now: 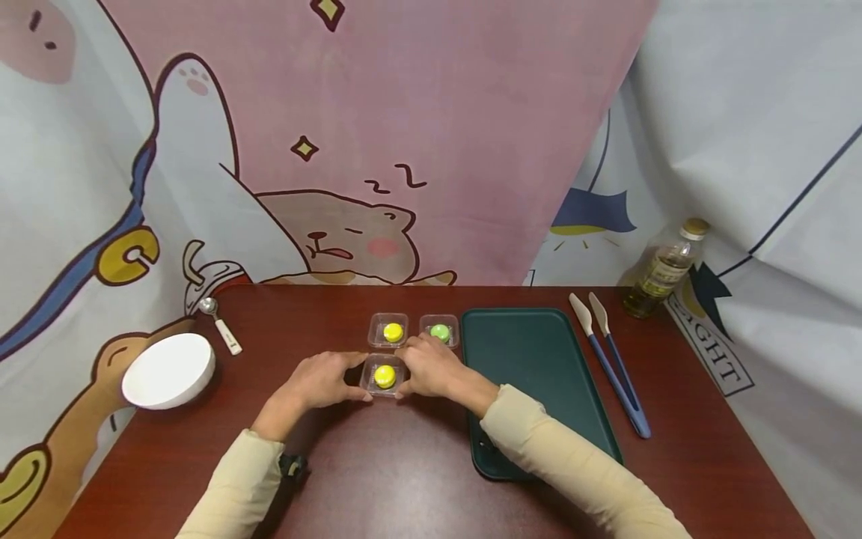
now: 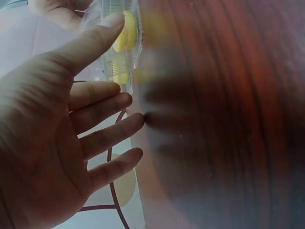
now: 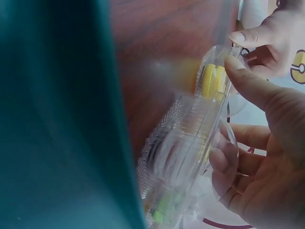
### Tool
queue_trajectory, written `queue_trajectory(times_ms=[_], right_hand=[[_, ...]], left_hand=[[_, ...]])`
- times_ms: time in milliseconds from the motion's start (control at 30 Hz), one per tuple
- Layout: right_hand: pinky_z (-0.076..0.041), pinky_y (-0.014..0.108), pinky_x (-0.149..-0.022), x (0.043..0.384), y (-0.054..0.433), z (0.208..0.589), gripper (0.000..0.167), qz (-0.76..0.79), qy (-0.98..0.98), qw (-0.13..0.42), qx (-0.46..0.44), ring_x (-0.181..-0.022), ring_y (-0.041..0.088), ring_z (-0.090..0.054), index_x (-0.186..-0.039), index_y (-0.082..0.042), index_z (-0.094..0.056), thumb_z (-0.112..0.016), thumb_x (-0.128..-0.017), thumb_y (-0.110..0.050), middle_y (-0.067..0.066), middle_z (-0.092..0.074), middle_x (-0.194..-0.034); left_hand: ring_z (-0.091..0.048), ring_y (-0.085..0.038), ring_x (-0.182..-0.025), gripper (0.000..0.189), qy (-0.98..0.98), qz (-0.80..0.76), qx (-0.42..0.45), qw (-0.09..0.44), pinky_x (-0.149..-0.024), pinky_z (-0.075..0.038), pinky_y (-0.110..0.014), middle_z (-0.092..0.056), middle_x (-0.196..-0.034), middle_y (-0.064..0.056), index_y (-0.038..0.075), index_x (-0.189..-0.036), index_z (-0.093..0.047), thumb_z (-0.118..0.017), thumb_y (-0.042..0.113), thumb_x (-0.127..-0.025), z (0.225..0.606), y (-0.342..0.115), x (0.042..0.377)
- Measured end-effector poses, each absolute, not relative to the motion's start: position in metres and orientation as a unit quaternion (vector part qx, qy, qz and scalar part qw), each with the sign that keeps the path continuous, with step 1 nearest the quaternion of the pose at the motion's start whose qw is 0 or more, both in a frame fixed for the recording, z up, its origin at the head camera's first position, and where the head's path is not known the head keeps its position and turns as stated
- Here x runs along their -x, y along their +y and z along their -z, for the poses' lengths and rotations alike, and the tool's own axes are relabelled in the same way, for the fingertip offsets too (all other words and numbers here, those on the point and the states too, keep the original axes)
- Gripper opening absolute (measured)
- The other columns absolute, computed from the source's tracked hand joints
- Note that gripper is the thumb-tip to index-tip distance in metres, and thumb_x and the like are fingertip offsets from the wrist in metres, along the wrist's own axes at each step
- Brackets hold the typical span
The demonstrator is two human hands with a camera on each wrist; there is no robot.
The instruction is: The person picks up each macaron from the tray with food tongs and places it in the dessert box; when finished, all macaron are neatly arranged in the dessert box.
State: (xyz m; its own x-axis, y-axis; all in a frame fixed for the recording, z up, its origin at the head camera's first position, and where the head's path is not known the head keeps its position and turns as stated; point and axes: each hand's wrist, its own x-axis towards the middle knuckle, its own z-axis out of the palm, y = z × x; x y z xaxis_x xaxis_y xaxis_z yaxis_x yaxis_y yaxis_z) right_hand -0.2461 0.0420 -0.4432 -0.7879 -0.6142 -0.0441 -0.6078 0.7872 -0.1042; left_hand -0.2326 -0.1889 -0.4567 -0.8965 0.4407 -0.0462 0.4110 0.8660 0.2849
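Observation:
Between both hands on the brown table stands a clear plastic box (image 1: 374, 389) with a yellow macaron (image 1: 384, 376) in it. My left hand (image 1: 325, 380) is at the box's left side, its thumb touching the edge and its other fingers spread, fairly straight. At the right side, my right hand (image 1: 434, 367) holds the box by its rim, thumb at the near corner and fingers bent behind. A second clear box (image 1: 374, 339) with a yellow macaron (image 1: 393, 332) sits just behind. Partly covered by my right hand is a third box (image 1: 453, 323) with a green macaron (image 1: 441, 332).
A dark green tray (image 1: 532, 359) lies under my right forearm. Blue-handled tongs (image 1: 616, 374) and an oil bottle (image 1: 663, 273) are farther right. To the left are a white bowl (image 1: 168, 372) and a small scoop (image 1: 221, 327). A printed cloth (image 1: 471, 150) hangs behind the table.

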Motion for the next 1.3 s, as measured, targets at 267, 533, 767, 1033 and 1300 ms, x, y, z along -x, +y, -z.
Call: queue_trajectory(times_ms=[267,533,767,1033,1300], right_hand=[[-0.046,0.042,-0.108,0.248,0.044,0.445,0.075,0.054,0.946,0.039,0.318,-0.115,0.023,-0.058,-0.137,-0.012,-0.065,-0.085,-0.077,-0.053,0.004,-0.067,-0.129],[-0.048,0.043,-0.106,0.245,0.044,0.447,0.074,0.057,0.948,0.039,0.31,-0.115,0.024,-0.06,-0.136,-0.013,-0.066,-0.085,-0.077,-0.053,0.004,-0.069,-0.127],[-0.047,0.043,-0.107,0.246,0.042,0.443,0.073,0.053,0.949,0.036,0.308,-0.111,0.023,-0.059,-0.134,-0.013,-0.067,-0.086,-0.076,-0.053,0.004,-0.07,-0.123],[-0.045,0.045,-0.11,0.245,0.046,0.445,0.076,0.066,0.949,0.044,0.304,-0.12,0.025,-0.058,-0.139,-0.013,-0.063,-0.084,-0.078,-0.053,0.005,-0.067,-0.131],[-0.043,0.048,-0.113,0.249,0.057,0.447,0.079,0.097,0.947,0.032,0.305,-0.127,0.028,-0.058,-0.142,-0.013,-0.06,-0.083,-0.079,-0.053,0.009,-0.067,-0.132]], left_hand=[[-0.067,-0.03,-0.119,0.078,0.964,-0.151,-0.212,0.057,-0.09,-0.055,-0.055,-0.066,-0.138,-0.004,0.019,-0.142,-0.061,-0.085,0.055,-0.076,0.458,-0.189,0.234],[-0.068,-0.029,-0.118,0.077,0.965,-0.154,-0.206,0.059,-0.089,-0.056,-0.055,-0.067,-0.138,-0.002,0.021,-0.141,-0.062,-0.085,0.055,-0.076,0.461,-0.189,0.233],[-0.068,-0.028,-0.116,0.077,0.966,-0.151,-0.203,0.055,-0.088,-0.056,-0.053,-0.068,-0.136,-0.002,0.022,-0.141,-0.063,-0.085,0.054,-0.075,0.459,-0.188,0.234],[-0.067,-0.027,-0.119,0.078,0.962,-0.165,-0.204,0.069,-0.092,-0.055,-0.053,-0.069,-0.135,-0.003,0.018,-0.14,-0.063,-0.086,0.054,-0.075,0.461,-0.188,0.234],[-0.059,-0.03,-0.131,0.085,0.96,-0.181,-0.193,0.091,-0.1,-0.052,-0.056,-0.062,-0.144,-0.007,0.012,-0.145,-0.057,-0.083,0.056,-0.077,0.458,-0.196,0.234]])
